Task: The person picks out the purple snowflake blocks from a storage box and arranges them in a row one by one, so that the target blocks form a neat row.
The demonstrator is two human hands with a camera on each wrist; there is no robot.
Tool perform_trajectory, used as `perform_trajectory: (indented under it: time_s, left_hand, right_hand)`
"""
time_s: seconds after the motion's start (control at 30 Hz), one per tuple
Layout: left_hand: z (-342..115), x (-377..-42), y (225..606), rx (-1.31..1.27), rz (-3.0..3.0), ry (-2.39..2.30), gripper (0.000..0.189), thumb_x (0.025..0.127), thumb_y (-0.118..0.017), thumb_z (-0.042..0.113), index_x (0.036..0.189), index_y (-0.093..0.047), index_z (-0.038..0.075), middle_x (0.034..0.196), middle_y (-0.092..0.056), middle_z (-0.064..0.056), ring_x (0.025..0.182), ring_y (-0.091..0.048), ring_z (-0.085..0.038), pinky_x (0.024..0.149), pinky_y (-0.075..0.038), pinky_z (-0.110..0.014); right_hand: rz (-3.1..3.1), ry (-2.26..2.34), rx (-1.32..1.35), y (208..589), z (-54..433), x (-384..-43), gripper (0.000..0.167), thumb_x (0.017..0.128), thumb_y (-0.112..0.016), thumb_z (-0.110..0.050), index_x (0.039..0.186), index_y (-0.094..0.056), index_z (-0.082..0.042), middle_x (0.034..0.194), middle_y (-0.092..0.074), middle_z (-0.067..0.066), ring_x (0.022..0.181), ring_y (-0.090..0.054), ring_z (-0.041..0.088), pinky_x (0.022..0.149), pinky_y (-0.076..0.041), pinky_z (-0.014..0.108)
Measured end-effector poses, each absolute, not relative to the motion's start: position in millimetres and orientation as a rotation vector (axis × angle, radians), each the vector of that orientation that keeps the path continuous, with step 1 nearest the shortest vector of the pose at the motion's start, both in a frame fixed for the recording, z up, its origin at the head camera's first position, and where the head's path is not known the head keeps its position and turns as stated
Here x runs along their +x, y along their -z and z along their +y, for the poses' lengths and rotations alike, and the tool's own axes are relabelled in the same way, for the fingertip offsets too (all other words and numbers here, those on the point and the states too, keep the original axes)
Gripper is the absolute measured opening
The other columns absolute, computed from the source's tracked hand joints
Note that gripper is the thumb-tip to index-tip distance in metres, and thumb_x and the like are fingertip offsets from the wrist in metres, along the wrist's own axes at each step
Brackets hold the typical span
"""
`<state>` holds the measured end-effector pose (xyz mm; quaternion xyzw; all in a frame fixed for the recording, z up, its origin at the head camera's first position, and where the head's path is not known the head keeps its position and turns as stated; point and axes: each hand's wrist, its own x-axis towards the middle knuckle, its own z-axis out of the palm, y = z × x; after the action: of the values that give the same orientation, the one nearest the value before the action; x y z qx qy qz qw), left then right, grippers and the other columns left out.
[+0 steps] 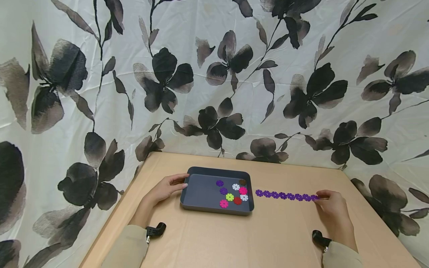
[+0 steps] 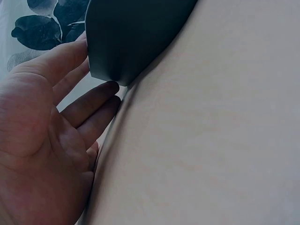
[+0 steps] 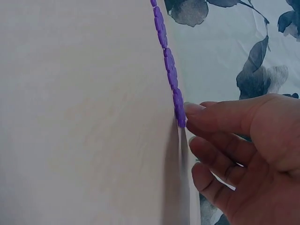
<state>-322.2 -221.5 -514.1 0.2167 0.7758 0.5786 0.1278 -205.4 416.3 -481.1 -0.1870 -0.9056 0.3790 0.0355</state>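
My left hand (image 1: 169, 188) touches the left side of a dark grey tray (image 1: 201, 207); its fingers are fairly straight, some meeting the lower corner in the left wrist view. Inside the tray lie several small flower-shaped discs: purple (image 1: 219, 183), white (image 1: 236, 187), pink (image 1: 223, 203), lime green (image 1: 229, 197), red (image 1: 237, 201) and brown (image 1: 242, 182). Right of the tray, several purple flower discs (image 1: 282, 195) form a nearly straight row on the table. At the row's right end my right hand (image 1: 333, 206) pinches the last purple disc (image 3: 179, 110) between thumb and index finger.
The pale wooden-coloured table (image 1: 268, 238) ends at a hanging cloth (image 1: 207, 96) with dark flowers, behind and at both sides. Each wrist wears a black band device (image 1: 156, 230).
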Motion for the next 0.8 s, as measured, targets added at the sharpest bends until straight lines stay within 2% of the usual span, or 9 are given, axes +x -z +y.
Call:
perform_trajectory:
  time_s: [0.1, 0.17, 0.3, 0.37, 0.43, 0.6, 0.63, 0.8]
  left_hand:
    - [-221, -322, 515, 0.631, 2.258, -1.683, 0.062, 0.099, -0.074, 0.032, 0.152, -0.054, 0.009, 0.157, -0.052, -0.012, 0.149, -0.046, -0.03, 0.12, -0.04, -0.045]
    - [-221, -323, 515, 0.635, 2.259, -1.682, 0.062, 0.099, -0.073, 0.032, 0.152, -0.053, 0.009, 0.158, -0.052, -0.013, 0.149, -0.045, -0.031, 0.119, -0.041, -0.044]
    - [-222, -323, 515, 0.63, 2.266, -1.675, 0.062, 0.099, -0.073, 0.032, 0.153, -0.053, 0.008, 0.158, -0.051, -0.013, 0.149, -0.045, -0.03, 0.12, -0.041, -0.043]
    - [-222, -323, 515, 0.633, 2.267, -1.674, 0.062, 0.099, -0.073, 0.031, 0.153, -0.053, 0.008, 0.158, -0.051, -0.014, 0.149, -0.046, -0.031, 0.119, -0.041, -0.041]
    - [-222, -324, 517, 0.642, 2.263, -1.674, 0.061, 0.1, -0.072, 0.03, 0.153, -0.052, 0.006, 0.159, -0.05, -0.015, 0.149, -0.046, -0.032, 0.119, -0.042, -0.04]
    - [-223, -324, 518, 0.658, 2.256, -1.678, 0.06, 0.101, -0.071, 0.027, 0.153, -0.051, 0.004, 0.159, -0.049, -0.018, 0.148, -0.046, -0.036, 0.118, -0.043, -0.04]
    - [-223, -323, 517, 0.65, 2.259, -1.677, 0.06, 0.1, -0.072, 0.027, 0.153, -0.052, 0.005, 0.158, -0.05, -0.017, 0.148, -0.047, -0.035, 0.118, -0.043, -0.039]
    - [-223, -321, 516, 0.623, 2.271, -1.673, 0.061, 0.099, -0.073, 0.031, 0.152, -0.054, 0.009, 0.158, -0.052, -0.011, 0.148, -0.047, -0.03, 0.119, -0.042, -0.042]
  right_hand:
    - [-2.787, -1.171, -0.601, 478, 415, -206, 0.04, 0.1, -0.061, -0.004, 0.138, -0.057, 0.009, 0.138, -0.054, 0.034, 0.125, -0.049, 0.05, 0.108, -0.037, 0.071]
    - [-2.784, -1.127, -0.576, 477, 413, -207, 0.04, 0.101, -0.061, -0.007, 0.138, -0.058, 0.007, 0.138, -0.055, 0.033, 0.123, -0.051, 0.048, 0.103, -0.041, 0.066]
    - [-2.752, -1.024, -0.43, 474, 402, -213, 0.038, 0.104, -0.062, -0.013, 0.137, -0.061, 0.005, 0.133, -0.061, 0.031, 0.108, -0.06, 0.038, 0.085, -0.056, 0.037]
    - [-2.724, -0.993, -0.331, 472, 392, -218, 0.037, 0.104, -0.064, -0.014, 0.135, -0.063, 0.005, 0.129, -0.064, 0.03, 0.1, -0.061, 0.031, 0.071, -0.054, 0.023]
    - [-2.69, -0.989, -0.241, 471, 379, -224, 0.036, 0.104, -0.065, -0.015, 0.134, -0.065, 0.004, 0.127, -0.066, 0.028, 0.096, -0.061, 0.024, 0.064, -0.053, 0.017]
    - [-2.614, -0.978, -0.027, 465, 343, -240, 0.031, 0.101, -0.069, -0.013, 0.127, -0.069, 0.003, 0.122, -0.07, 0.026, 0.096, -0.061, 0.025, 0.063, -0.051, 0.018]
    - [-2.607, -0.986, 0.001, 464, 335, -243, 0.03, 0.101, -0.069, -0.013, 0.127, -0.07, 0.003, 0.122, -0.07, 0.025, 0.098, -0.061, 0.028, 0.064, -0.051, 0.018]
    - [-2.597, -1.058, 0.095, 463, 299, -258, 0.029, 0.101, -0.07, -0.014, 0.127, -0.071, -0.002, 0.123, -0.07, 0.022, 0.1, -0.063, 0.029, 0.068, -0.052, 0.019]
